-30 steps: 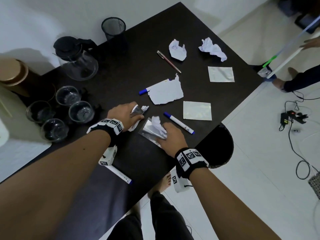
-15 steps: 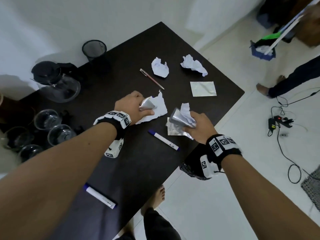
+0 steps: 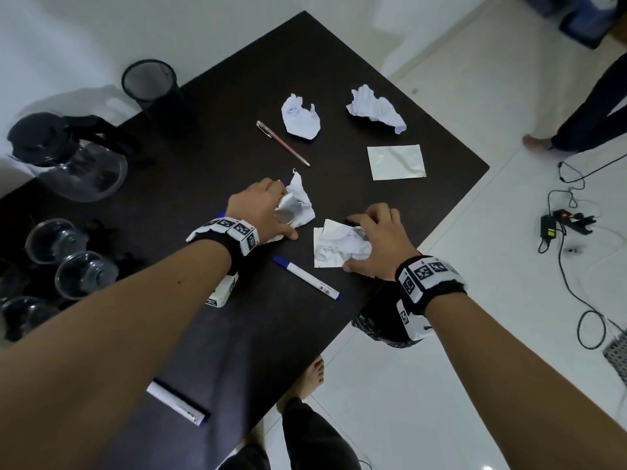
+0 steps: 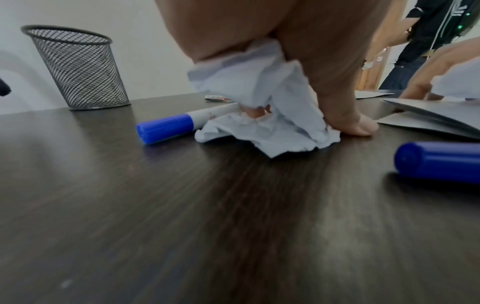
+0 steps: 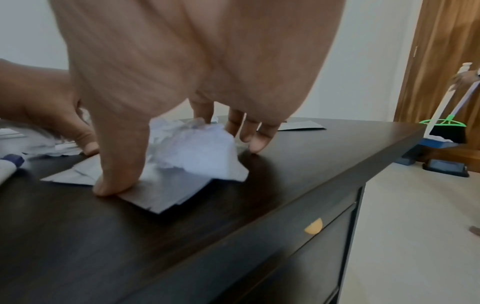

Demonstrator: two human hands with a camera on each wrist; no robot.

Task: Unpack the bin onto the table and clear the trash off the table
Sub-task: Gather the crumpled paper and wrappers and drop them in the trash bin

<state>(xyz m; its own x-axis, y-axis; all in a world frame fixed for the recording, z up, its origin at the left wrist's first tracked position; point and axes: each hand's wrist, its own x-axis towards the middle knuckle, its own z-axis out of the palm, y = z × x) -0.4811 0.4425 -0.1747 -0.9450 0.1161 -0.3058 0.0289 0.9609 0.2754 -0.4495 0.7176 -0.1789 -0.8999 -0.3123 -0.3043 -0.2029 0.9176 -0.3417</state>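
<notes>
My left hand (image 3: pixel 266 210) grips a crumpled wad of white paper and foil (image 3: pixel 298 206) against the dark table (image 3: pixel 217 137), thumb tip on the wood. In the left wrist view the wad (image 4: pixel 262 115) bulges out of the palm onto a blue-capped marker (image 4: pixel 166 127). My right hand (image 3: pixel 378 240) arches over a pile of foil sheets and crumpled paper (image 3: pixel 334 247) near the table's right edge. Its thumb presses a foil sheet (image 5: pixel 166 191) and its fingertips (image 5: pixel 255 142) touch the table behind the paper. A black bin bag (image 3: pixel 376 322) sits below the table edge, under my right wrist.
Two crumpled paper balls (image 3: pixel 300 117) (image 3: pixel 375 108), a flat foil sheet (image 3: pixel 395 162) and a pen (image 3: pixel 281 142) lie farther back. Markers (image 3: pixel 305 278) (image 3: pixel 176 401) lie nearer me. A mesh cup (image 3: pixel 149 83), a carafe (image 3: pixel 68 157) and glass cups (image 3: pixel 84 273) stand left. Another person's leg (image 3: pixel 583 113) and cables are right.
My right hand has come down with its paper and foil onto a foil sheet on the table. My left hand has bunched the torn white sheet into its grip.
</notes>
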